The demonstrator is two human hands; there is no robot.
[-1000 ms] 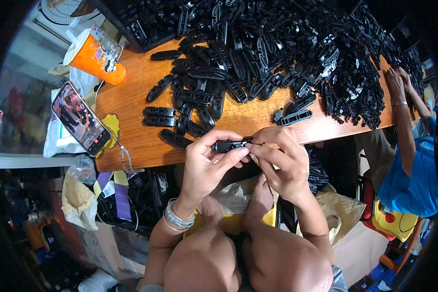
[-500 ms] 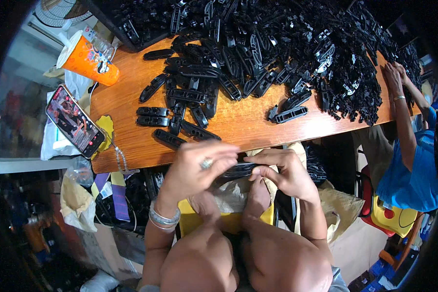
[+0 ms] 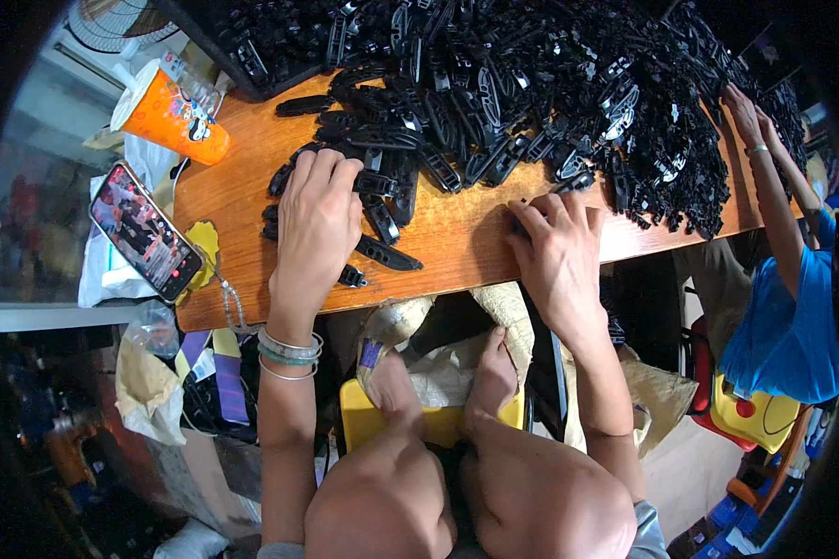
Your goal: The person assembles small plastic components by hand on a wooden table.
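My left hand (image 3: 317,219) lies palm down on a small group of black plastic parts (image 3: 382,200) at the left of the wooden table (image 3: 457,247), fingers curled over them; what is under the palm is hidden. My right hand (image 3: 559,247) rests near the table's front edge, fingers spread, their tips touching a black part (image 3: 569,182) at the rim of the big heap of black parts (image 3: 531,84). A long black part (image 3: 389,252) and a small one (image 3: 351,276) lie between the hands.
An orange paper cup (image 3: 168,116) and a phone with a lit screen (image 3: 144,231) sit at the table's left end. Another person's arm (image 3: 769,177) reaches into the heap from the right. An open sack (image 3: 447,359) and a yellow stool (image 3: 368,419) are below by my knees.
Both hands held one black part together in front of the table edge. They have since separated and moved up onto the table, left onto the small group, right to the heap's edge.
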